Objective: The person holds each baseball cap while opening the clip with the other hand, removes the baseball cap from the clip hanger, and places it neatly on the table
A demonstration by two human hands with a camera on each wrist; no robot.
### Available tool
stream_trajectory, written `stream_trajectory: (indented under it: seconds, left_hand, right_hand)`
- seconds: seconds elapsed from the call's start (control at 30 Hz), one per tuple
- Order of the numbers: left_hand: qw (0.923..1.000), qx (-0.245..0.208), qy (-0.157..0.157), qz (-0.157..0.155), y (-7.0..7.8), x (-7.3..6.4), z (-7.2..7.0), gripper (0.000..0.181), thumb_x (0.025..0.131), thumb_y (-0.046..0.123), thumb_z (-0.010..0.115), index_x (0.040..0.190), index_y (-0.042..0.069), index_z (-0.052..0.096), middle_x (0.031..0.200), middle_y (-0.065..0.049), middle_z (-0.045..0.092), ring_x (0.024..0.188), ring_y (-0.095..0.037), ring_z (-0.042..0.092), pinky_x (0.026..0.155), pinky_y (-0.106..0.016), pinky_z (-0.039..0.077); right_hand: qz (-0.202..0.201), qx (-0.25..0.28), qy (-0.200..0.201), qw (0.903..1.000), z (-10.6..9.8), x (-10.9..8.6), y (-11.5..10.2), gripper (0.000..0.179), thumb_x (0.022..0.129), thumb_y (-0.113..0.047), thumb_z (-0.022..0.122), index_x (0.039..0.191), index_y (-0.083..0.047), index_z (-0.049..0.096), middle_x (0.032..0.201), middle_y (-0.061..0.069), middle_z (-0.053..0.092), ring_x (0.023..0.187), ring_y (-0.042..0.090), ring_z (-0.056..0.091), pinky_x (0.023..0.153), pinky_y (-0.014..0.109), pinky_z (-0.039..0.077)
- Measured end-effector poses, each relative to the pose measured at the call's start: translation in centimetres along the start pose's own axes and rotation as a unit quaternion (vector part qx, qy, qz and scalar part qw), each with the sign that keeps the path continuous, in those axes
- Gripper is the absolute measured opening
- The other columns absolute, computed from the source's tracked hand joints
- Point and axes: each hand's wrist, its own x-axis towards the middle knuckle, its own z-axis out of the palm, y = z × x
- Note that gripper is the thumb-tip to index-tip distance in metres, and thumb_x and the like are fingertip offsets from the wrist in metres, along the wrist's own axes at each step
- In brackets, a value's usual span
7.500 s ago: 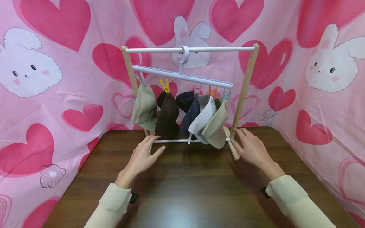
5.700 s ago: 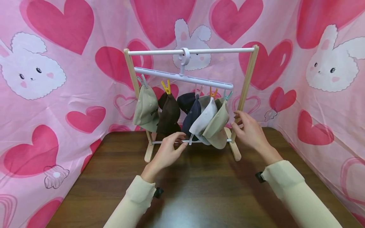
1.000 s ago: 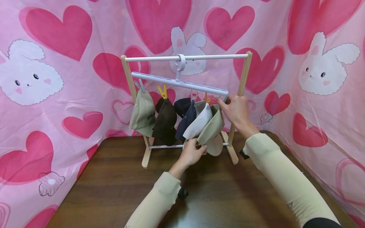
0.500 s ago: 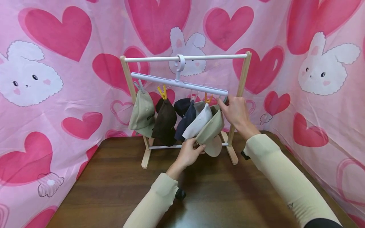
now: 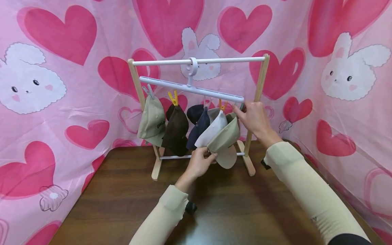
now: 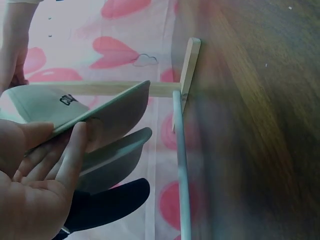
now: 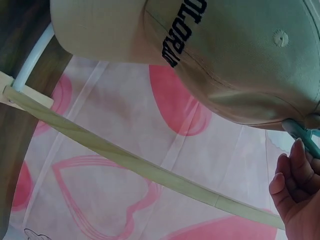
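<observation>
A: Grip status?

B: Left hand (image 5: 200,162) pinches the lower edge of the beige fabric cap with dark lettering (image 5: 226,134), near its brim; thumb one side, fingers the other, barely parted. Right hand (image 5: 254,117) is nearly closed, fingertips pinching the small teal plastic clip (image 7: 301,133). Can't tell how hard it squeezes.

A: Cap location?

B: Right end of the tilted white plastic hanger bar (image 5: 191,89), just beside the white fabric cap (image 5: 210,132). Its top edge is at the teal clip.

A: How to do this well?

B: My take: let the left hand carry the cap's weight, so the clip isn't loaded. Squeeze the clip's arms squarely, no sideways tug. The bar hangs from one white plastic hook (image 5: 193,68) (one pivot, so it probably swings easily). Keep clear of the orange plastic clip (image 5: 222,106) next door. Pulling on the brim could jerk the whole row.
</observation>
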Motion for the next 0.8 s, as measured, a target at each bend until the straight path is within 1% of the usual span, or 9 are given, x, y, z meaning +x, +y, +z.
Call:
stream_trajectory:
  seconds: [0.13,0.23,0.3,0.43,0.53,0.67,0.8]
  left_hand:
    - [0.9999,0.01,0.004,-0.002,-0.1,0.06,-0.21,0.017,0.097,0.004,0.069,0.112,-0.005,0.071,0.111,-0.02,0.074,0.085,-0.024,0.076,0.074,-0.035,0.064]
    - [0.9999,0.014,0.007,0.001,-0.14,0.04,-0.34,0.016,0.097,0.003,0.068,0.111,-0.004,0.071,0.11,-0.02,0.074,0.086,-0.024,0.076,0.071,-0.028,0.063]
    - [0.9998,0.014,0.011,0.005,-0.19,-0.03,-0.44,0.015,0.097,0.003,0.067,0.11,-0.005,0.072,0.108,-0.02,0.075,0.085,-0.025,0.076,0.071,-0.028,0.062]
    - [0.9998,0.008,0.018,0.006,-0.26,-0.18,-0.61,0.012,0.099,0.003,0.066,0.106,-0.005,0.072,0.105,-0.02,0.075,0.086,-0.029,0.076,0.072,-0.031,0.063]
    - [0.9998,-0.006,0.019,0.005,-0.26,-0.3,-0.75,0.013,0.099,0.002,0.065,0.106,-0.007,0.071,0.104,-0.021,0.075,0.088,-0.032,0.075,0.074,-0.035,0.064]
    - [0.9995,-0.027,0.018,0.0,-0.24,-0.35,-0.86,0.015,0.099,0.0,0.064,0.109,-0.01,0.07,0.105,-0.026,0.073,0.091,-0.039,0.074,0.078,-0.043,0.063]
    - [0.9994,-0.031,0.014,-0.006,0.2,-0.56,-0.95,0.016,0.099,-0.005,0.061,0.109,-0.015,0.068,0.107,-0.031,0.071,0.093,-0.045,0.072,0.08,-0.051,0.062]
  right_hand:
    - [0.008,0.001,-0.016,0.9998,-0.18,0.12,-0.03,0.037,0.099,-0.034,0.069,0.078,-0.005,0.06,0.058,0.008,0.053,0.048,0.022,0.047,0.041,0.033,0.038]
    - [0.003,0.004,-0.021,0.9998,-0.26,0.26,0.14,0.036,0.099,-0.032,0.069,0.078,-0.004,0.061,0.059,0.01,0.055,0.05,0.023,0.047,0.042,0.032,0.038]
    - [0.0,0.006,-0.025,0.9997,-0.36,0.34,0.14,0.036,0.099,-0.031,0.068,0.078,-0.003,0.062,0.059,0.01,0.055,0.05,0.023,0.046,0.042,0.031,0.037]
    - [-0.005,0.001,-0.031,0.9995,-0.56,0.47,0.18,0.039,0.1,-0.031,0.067,0.074,-0.002,0.062,0.058,0.009,0.053,0.051,0.023,0.045,0.043,0.032,0.036]
    - [-0.006,0.002,-0.036,0.9993,-0.64,0.57,0.14,0.041,0.1,-0.03,0.066,0.071,-0.002,0.062,0.056,0.008,0.052,0.05,0.022,0.045,0.042,0.031,0.036]
    - [-0.005,0.009,-0.038,0.9992,-0.77,0.62,0.09,0.042,0.099,-0.029,0.067,0.069,-0.001,0.062,0.054,0.007,0.05,0.048,0.022,0.043,0.042,0.031,0.034]
    - [-0.004,0.015,-0.039,0.9991,-0.89,0.68,0.04,0.041,0.098,-0.028,0.069,0.068,-0.001,0.063,0.055,0.007,0.051,0.049,0.022,0.044,0.042,0.031,0.035]
